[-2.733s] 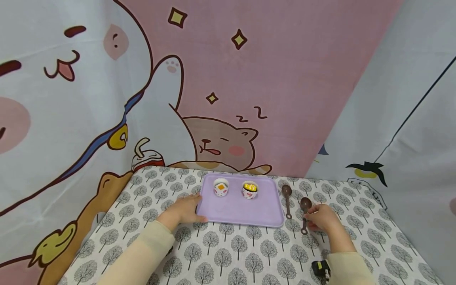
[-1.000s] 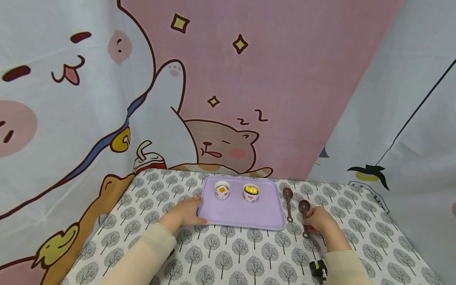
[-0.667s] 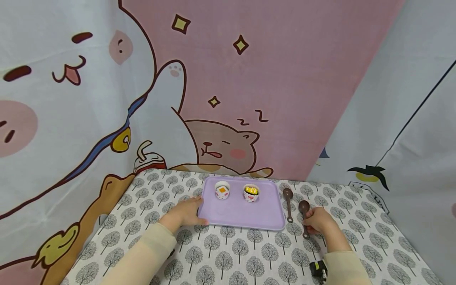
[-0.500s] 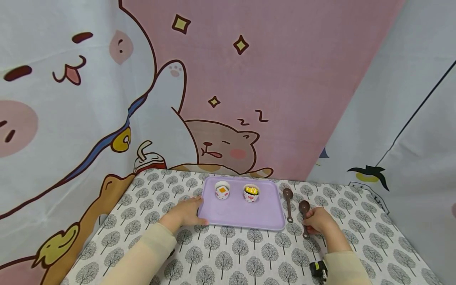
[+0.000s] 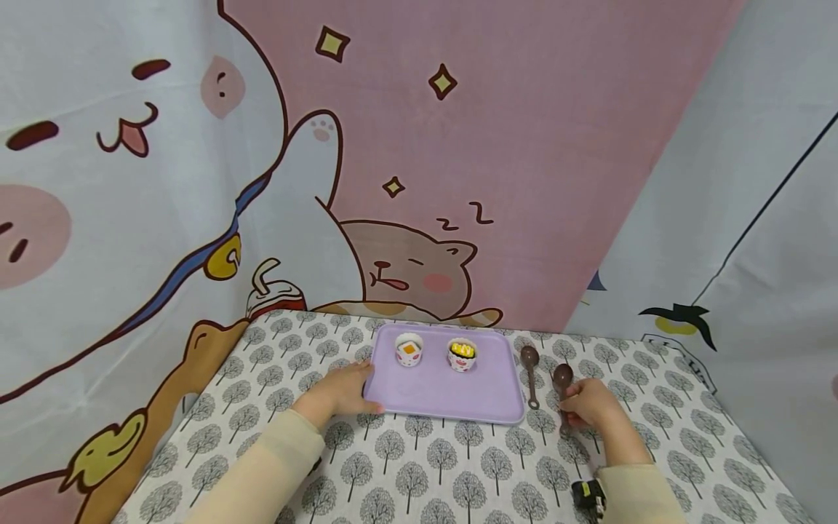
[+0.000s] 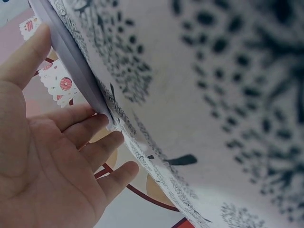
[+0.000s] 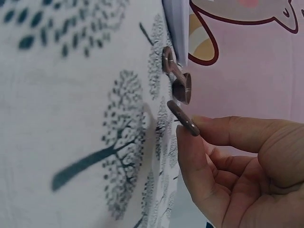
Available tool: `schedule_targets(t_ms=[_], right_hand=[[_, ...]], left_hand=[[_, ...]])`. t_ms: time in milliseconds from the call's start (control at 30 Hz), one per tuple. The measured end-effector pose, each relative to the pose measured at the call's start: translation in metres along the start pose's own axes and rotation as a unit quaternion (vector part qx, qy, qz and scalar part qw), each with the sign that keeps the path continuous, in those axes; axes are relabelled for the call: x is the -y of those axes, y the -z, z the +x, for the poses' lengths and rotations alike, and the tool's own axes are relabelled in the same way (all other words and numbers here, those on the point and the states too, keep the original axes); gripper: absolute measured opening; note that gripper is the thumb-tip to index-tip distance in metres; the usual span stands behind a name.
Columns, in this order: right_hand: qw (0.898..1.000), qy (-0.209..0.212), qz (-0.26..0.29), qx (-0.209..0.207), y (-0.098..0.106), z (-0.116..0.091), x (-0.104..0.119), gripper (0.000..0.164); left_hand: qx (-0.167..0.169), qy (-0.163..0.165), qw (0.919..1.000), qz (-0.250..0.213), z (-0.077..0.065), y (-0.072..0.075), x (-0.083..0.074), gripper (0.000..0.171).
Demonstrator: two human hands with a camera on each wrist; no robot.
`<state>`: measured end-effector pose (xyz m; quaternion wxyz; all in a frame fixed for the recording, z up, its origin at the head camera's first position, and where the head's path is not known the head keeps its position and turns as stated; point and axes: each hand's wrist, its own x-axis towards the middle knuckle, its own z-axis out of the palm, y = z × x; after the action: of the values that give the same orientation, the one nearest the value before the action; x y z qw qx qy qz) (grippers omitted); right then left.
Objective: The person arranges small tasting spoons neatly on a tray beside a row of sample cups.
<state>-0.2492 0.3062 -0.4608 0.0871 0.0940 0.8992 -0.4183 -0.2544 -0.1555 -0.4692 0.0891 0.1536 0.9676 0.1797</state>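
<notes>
Right hand (image 5: pixel 592 402) pinches the handle of a brown spoon (image 5: pixel 562 375), beyond the lavender tray's (image 5: pixel 452 397) 3 o'clock edge; a second spoon (image 5: pixel 530 356) lies between. Left hand (image 5: pixel 339 391), thumb and fingers spread wide, touches the tray's 9 o'clock side. Paper cups (image 5: pixel 409 357) stand at its 10 and 1.

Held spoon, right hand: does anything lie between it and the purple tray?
Yes, the second brown spoon: it lies on the cloth between the held spoon and the tray's right edge.
</notes>
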Motion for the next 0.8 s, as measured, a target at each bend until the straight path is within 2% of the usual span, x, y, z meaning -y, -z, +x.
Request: schedule_targets(t_ms=[267,800], right_hand=[[1.000,0.014,-0.009,-0.005,0.004,-0.005,0.007,0.026],[0.999,0.030,0.004,-0.010,0.007,-0.015,0.021,0.030]], left_hand=[[-0.001,0.000,1.0000,0.000,0.002,0.000,0.001,0.099],[0.006,0.003,1.0000,0.005,0.002,0.000,0.000,0.099]])
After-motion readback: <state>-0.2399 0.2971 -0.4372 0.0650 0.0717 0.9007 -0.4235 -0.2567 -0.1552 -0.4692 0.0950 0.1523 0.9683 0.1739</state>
